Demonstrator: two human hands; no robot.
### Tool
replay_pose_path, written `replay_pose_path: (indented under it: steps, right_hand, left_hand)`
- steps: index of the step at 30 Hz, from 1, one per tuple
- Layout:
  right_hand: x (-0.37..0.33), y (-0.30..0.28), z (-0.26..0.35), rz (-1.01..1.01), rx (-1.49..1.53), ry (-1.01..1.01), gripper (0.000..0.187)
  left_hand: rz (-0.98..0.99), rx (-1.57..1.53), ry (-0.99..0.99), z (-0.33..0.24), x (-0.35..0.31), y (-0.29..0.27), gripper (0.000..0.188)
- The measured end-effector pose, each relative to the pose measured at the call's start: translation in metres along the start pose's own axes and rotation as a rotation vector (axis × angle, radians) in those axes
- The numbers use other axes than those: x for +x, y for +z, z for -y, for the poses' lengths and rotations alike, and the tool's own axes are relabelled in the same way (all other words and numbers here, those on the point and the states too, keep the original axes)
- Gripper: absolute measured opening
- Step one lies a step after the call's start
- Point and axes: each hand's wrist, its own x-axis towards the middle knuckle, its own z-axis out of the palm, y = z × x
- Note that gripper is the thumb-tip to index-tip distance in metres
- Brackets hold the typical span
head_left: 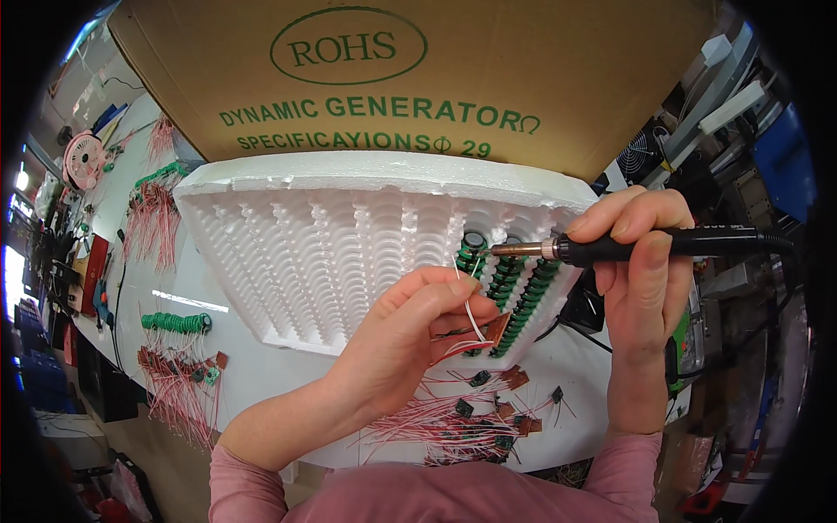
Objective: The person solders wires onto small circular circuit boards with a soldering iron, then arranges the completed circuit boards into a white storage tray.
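My right hand (641, 240) is closed round the black handle of a soldering iron (719, 241), which points left. Its tip reaches the top of a dark green cylindrical part (472, 244) in the tray; whether it touches cannot be made out. My left hand (414, 318) pinches a white wire (469, 301) just below the tip. A small copper-coloured board (498, 329) with red and white leads hangs by its fingers. The white foam tray (288, 253) leans behind both hands, with green parts standing in its right-hand columns.
Under my hands lie several small circuit boards (464, 407) with red and white wires. To the left are a row of green coils (174, 322) and a wired bundle (157, 222). A large cardboard box (196, 87) stands behind the tray. A black cord (792, 270) trails at right.
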Motion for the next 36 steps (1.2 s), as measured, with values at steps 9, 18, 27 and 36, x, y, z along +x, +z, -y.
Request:
replay_pose_path:
  steps: [9,18,27,36]
  right_hand:
    - [0.0033,0.0003,-0.0001,0.016,0.025,0.003,0.023]
    - [0.0031,0.0007,-0.0036,-0.021,0.074,0.018,0.019]
    - [0.0062,0.0005,-0.0032,-0.028,0.084,0.002,0.020]
    - [0.0076,0.0012,-0.0035,-0.033,0.087,0.012,0.018]
  left_hand:
    - [-0.022,0.027,0.016,-0.0031,-0.0012,0.0018,0.012]
    - [-0.038,0.059,0.017,-0.0002,-0.0009,0.0001,0.012]
    - [-0.033,0.055,0.030,0.0006,-0.0006,-0.0005,0.015]
    - [-0.043,0.072,0.034,-0.0011,-0.0001,0.0024,0.011]
